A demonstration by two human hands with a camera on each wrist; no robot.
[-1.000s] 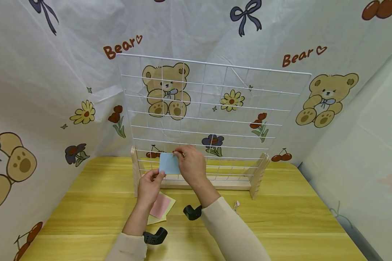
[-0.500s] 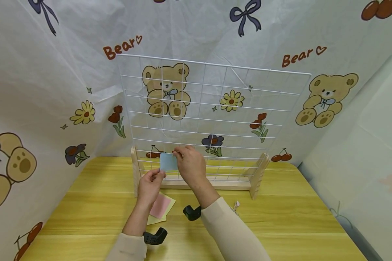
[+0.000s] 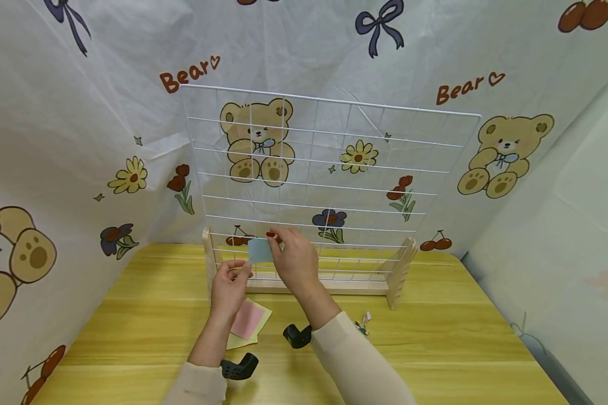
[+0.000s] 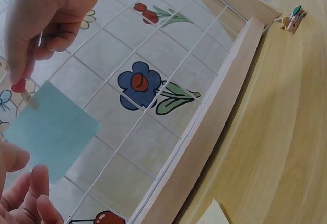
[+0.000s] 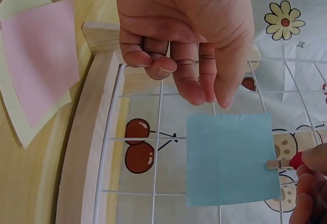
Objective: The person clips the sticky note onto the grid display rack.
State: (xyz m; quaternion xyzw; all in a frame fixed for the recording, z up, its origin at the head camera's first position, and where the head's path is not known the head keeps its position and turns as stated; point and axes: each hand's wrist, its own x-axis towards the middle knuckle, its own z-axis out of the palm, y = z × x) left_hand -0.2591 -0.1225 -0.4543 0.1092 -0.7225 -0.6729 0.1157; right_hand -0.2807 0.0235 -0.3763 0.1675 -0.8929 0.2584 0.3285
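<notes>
A light blue square note (image 3: 259, 251) lies against the white wire grid (image 3: 318, 98), low on its left side. A small wooden clothespin (image 5: 281, 164) with a red end grips one edge of the note at a wire. My right hand (image 3: 297, 259) pinches that red end between thumb and finger. Just off the note's opposite edge is my left hand (image 3: 228, 289), its fingertips apart from the paper and holding nothing. In the right wrist view, a narrow gap shows between those fingertips and the note.
Pink (image 3: 248, 320) and yellow (image 3: 243, 341) paper notes overlap on the wooden table, by my left forearm. Several small decorated clothespins (image 4: 294, 20) lie right of my right forearm. The grid stands in a wooden base (image 3: 334, 287), with a printed bear cloth behind.
My left hand has let go of the blue note and drawn slightly left. The note now sits flatter against the grid. My right fingers have shifted slightly, showing more of the red end.
</notes>
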